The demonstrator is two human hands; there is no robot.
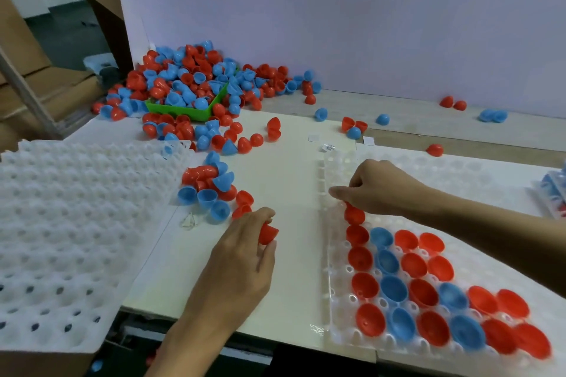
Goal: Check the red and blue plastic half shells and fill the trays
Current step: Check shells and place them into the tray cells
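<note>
Pinching a red shell (268, 233) in the left hand (245, 257) over the white table (281, 168), right hand (376, 190) pressing another red shell (354, 214) into the clear tray (340, 309), loose pile (211, 190) just beside the left hand, tray about half full

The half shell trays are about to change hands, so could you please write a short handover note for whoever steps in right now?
Left hand: grips one red half shell above the white board, not yet placed.
Right hand: fingers at a red shell going into the left column of the clear tray.
Done: the tray's near rows hold red and blue shells, open side up.
Left: the tray's far pockets are unfilled; the white tray stack on the left waits. Loose shells lie beside the left hand, more heaped round the green bin.
</note>
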